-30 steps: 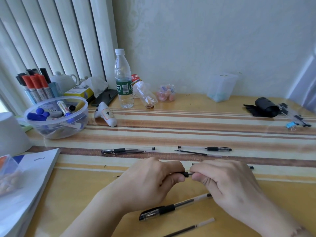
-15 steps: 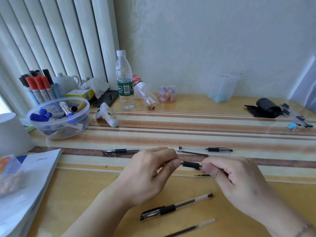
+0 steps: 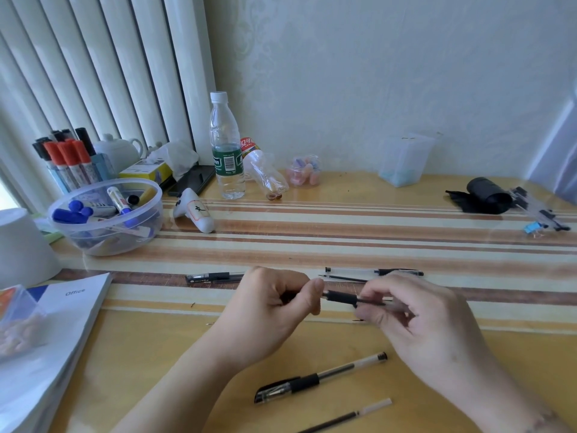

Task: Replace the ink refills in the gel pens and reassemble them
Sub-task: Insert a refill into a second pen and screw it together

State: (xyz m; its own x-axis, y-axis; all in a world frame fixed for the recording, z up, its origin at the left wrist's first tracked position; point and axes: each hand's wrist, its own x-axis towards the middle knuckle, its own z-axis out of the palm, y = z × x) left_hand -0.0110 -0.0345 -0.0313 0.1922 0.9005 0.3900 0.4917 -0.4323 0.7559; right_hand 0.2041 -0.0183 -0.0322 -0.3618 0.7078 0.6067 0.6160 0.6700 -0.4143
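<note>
"Office" stands in small grey letters on the white cover of the booklet (image 3: 62,310) at lower left. The white holder (image 3: 195,214) left of centre bears a black brush-written character in a red-edged panel. The bottle (image 3: 226,151) has a green label with a barcode; its lettering is too blurred to read.

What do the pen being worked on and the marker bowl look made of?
Pen in hand: probably a matte black rubbery grip sleeve on a clear glossy plastic barrel, blurred under the right hand.
Marker bowl: clear glossy plastic; the markers show through its wall.
</note>
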